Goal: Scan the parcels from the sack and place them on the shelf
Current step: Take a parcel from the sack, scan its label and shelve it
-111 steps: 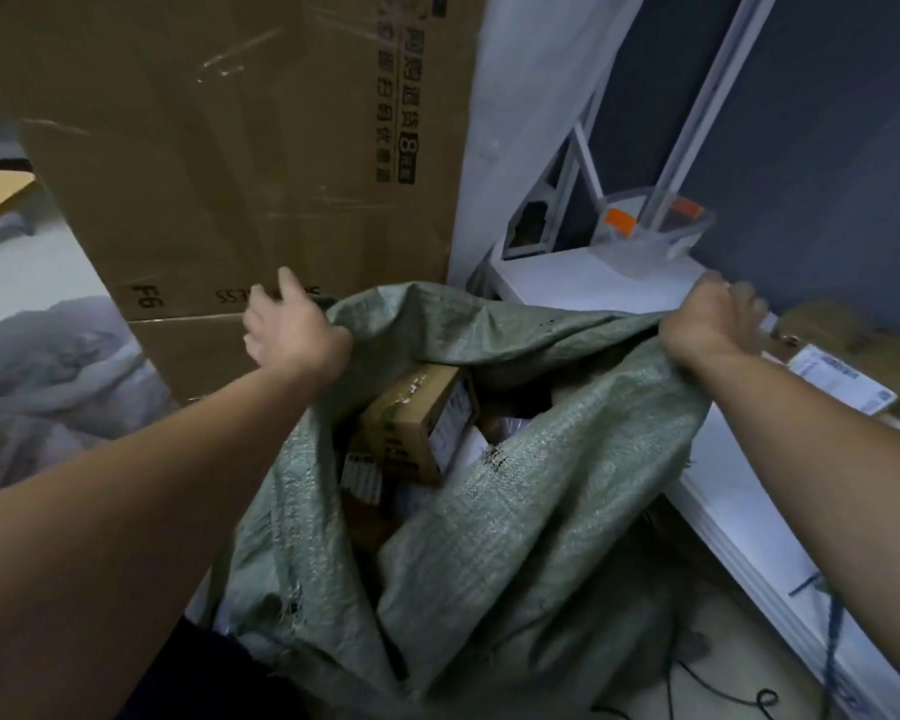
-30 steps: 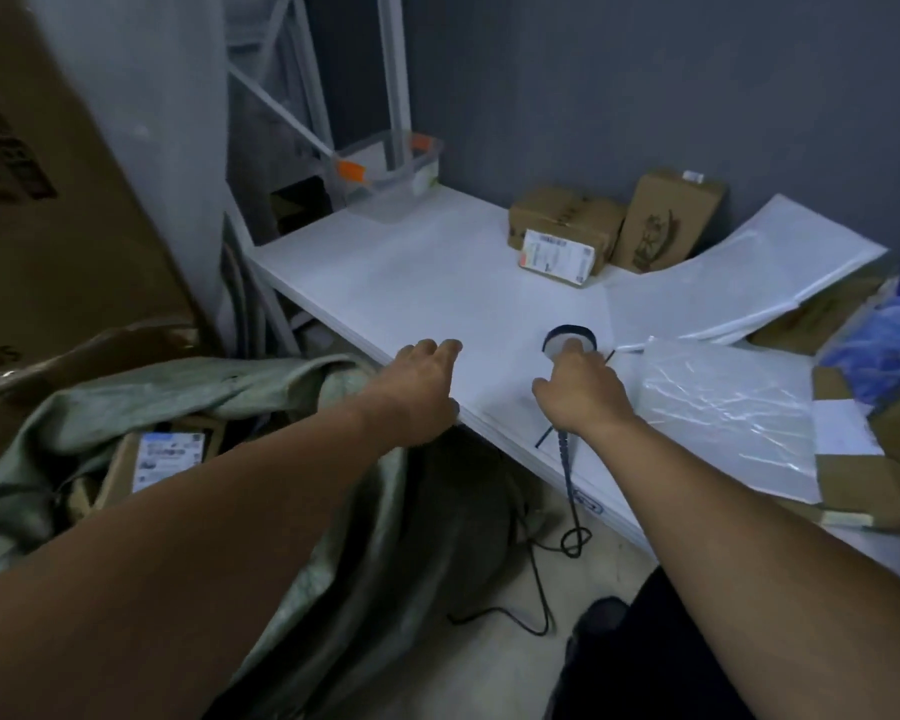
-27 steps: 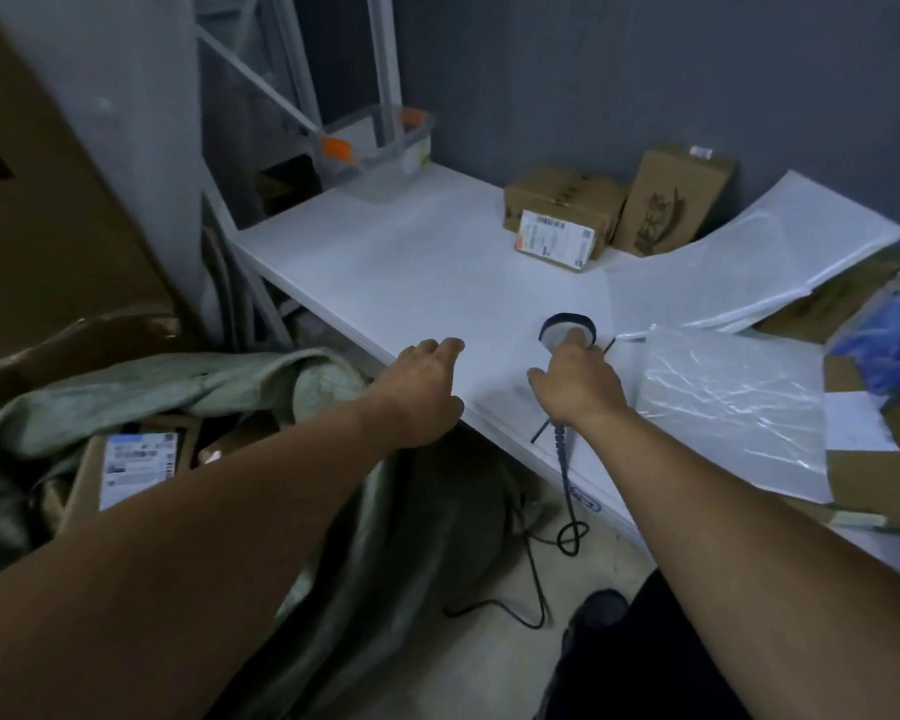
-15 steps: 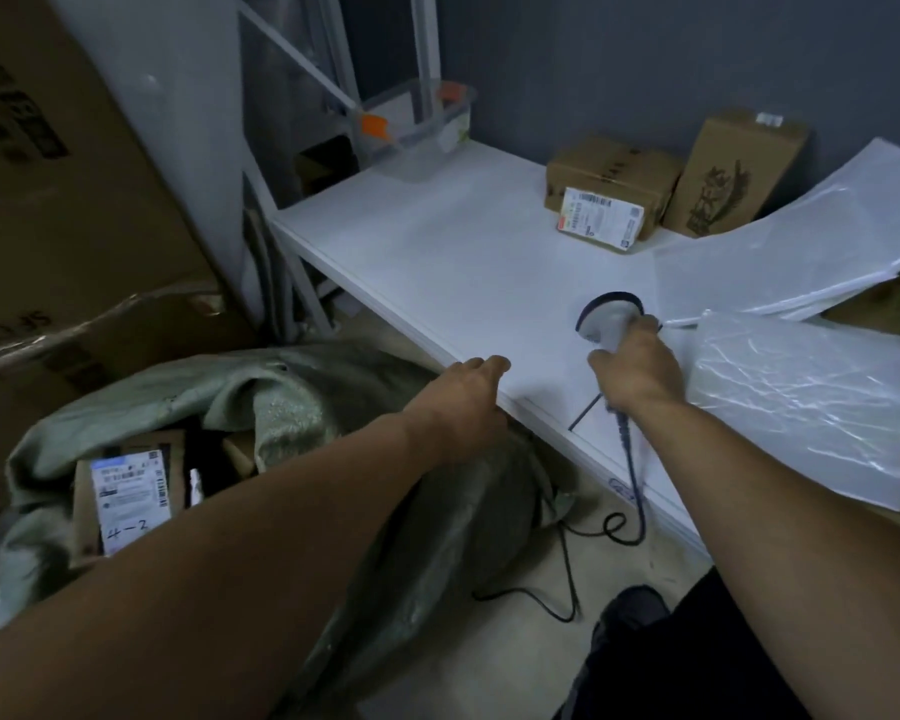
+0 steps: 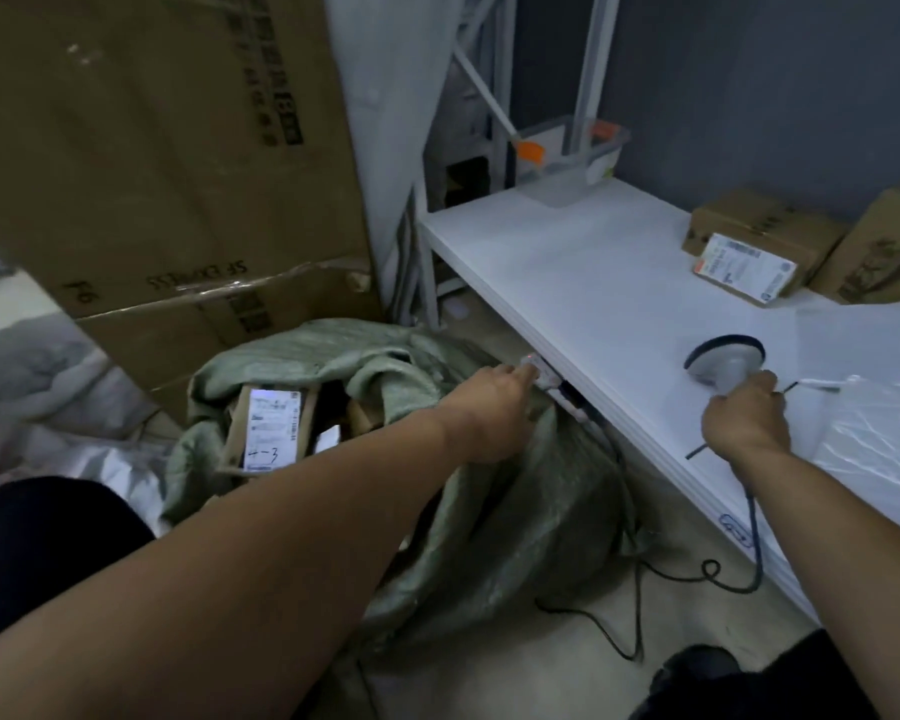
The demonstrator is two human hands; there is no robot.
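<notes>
A green woven sack [image 5: 515, 511] lies open on the floor beside the white shelf [image 5: 567, 283]. Inside it a brown parcel [image 5: 274, 428] shows a white label with handwriting. My left hand [image 5: 489, 415] rests over the sack's right rim, fingers stretched toward the shelf edge and holding nothing. My right hand [image 5: 744, 420] grips the handle of a grey barcode scanner [image 5: 726, 356], held just above the shelf with its head facing away from me. Two scanned-looking cardboard parcels [image 5: 749, 252] [image 5: 884, 257] sit at the shelf's back right.
A large taped cardboard box [image 5: 152, 148] stands behind the sack. A clear plastic bin [image 5: 567, 158] sits at the shelf's far corner. Plastic bags [image 5: 879, 433] cover the shelf's right part. The scanner cable [image 5: 739, 579] loops over the floor.
My right hand has lifted the scanner from the shelf surface. My left hand has dropped from the shelf edge onto the sack's rim. The view has swung left toward the sack.
</notes>
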